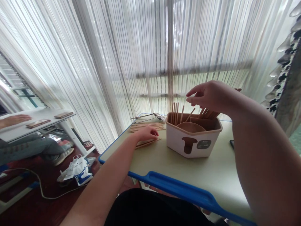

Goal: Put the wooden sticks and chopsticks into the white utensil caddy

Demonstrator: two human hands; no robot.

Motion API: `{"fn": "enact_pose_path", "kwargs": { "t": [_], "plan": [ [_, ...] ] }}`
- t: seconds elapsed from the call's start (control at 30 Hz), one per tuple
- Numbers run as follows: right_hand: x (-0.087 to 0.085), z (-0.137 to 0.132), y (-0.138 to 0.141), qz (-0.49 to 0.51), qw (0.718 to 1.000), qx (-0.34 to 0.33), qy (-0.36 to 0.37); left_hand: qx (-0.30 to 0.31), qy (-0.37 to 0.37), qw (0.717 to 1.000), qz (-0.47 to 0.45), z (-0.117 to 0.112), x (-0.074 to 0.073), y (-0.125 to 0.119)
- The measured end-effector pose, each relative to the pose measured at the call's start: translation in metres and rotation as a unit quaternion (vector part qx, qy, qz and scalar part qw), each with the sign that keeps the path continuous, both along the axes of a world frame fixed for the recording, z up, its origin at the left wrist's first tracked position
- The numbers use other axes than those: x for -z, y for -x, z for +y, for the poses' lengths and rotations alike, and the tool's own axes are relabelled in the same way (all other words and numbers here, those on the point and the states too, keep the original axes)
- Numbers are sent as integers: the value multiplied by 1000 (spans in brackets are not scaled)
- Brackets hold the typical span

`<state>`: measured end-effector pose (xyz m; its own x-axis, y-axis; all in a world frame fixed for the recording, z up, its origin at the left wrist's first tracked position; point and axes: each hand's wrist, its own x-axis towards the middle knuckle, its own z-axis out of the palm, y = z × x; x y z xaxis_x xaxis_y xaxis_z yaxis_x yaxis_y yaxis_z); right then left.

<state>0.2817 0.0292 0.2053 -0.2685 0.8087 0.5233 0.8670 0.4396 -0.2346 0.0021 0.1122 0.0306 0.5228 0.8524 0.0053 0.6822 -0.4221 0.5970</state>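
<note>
My left hand [146, 133] rests on the table [164, 166] with its fingers curled over a few wooden chopsticks [148, 143] lying flat. More chopsticks [147, 126] lie in a loose row just beyond it. My right hand [207, 95] hovers above a beige utensil holder [192, 139], fingers loosely apart and holding nothing. Several chopsticks [175, 113] stand upright in the holder's back left compartment, others lean at its back right. A round compartment sits in the middle of the holder.
The table has a blue rim [178, 188]. A metal spoon [150, 116] lies at its far edge and a dark phone [232, 143] sits right of the holder. Curtains hang behind. At the left, another person sits at a white table [35, 124]; a bag [78, 171] lies on the floor.
</note>
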Motion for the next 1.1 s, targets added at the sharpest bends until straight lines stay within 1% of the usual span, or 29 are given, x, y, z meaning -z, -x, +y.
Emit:
{"fn": "enact_pose_path", "kwargs": {
  "t": [0.1, 0.23, 0.43, 0.53, 0.63, 0.73, 0.8, 0.87, 0.97, 1.03, 1.1],
  "plan": [
    [-1, 0, -1, 14, 999, -7, -33, 15, 7, 999, 31, -4, -2, -3],
    [1, 3, 0, 22, 997, -22, -65, 6, -3, 999, 39, -4, -1, -4],
    [5, 5, 10, 4, 997, -32, -63, -18, -9, 998, 58, -6, 1, -9],
    [6, 5, 14, -7, 998, -28, -54, -14, -21, 996, 84, -9, 1, -13],
    [6, 7, 13, -4, 999, -17, -36, -9, -48, 993, 109, -12, 2, -16],
    [6, 8, 10, 10, 999, -3, -39, -1, -63, 993, 95, -12, 2, -16],
    [5, 8, 10, 13, 999, -2, -46, 13, -77, 995, 62, -12, -1, -16],
    [5, 8, 11, 9, 999, -6, -49, 32, -91, 995, 5, -14, -7, -16],
    [5, 3, 19, -13, 998, -14, -57, 41, -65, 989, -129, -18, -18, -17],
    [5, -5, 26, -38, 997, -35, -55, 29, -32, 972, -231, -21, -25, -17],
    [6, -15, 36, -72, 994, -79, -27, 16, -10, 947, -321, -25, -32, -16]
  ]
}}
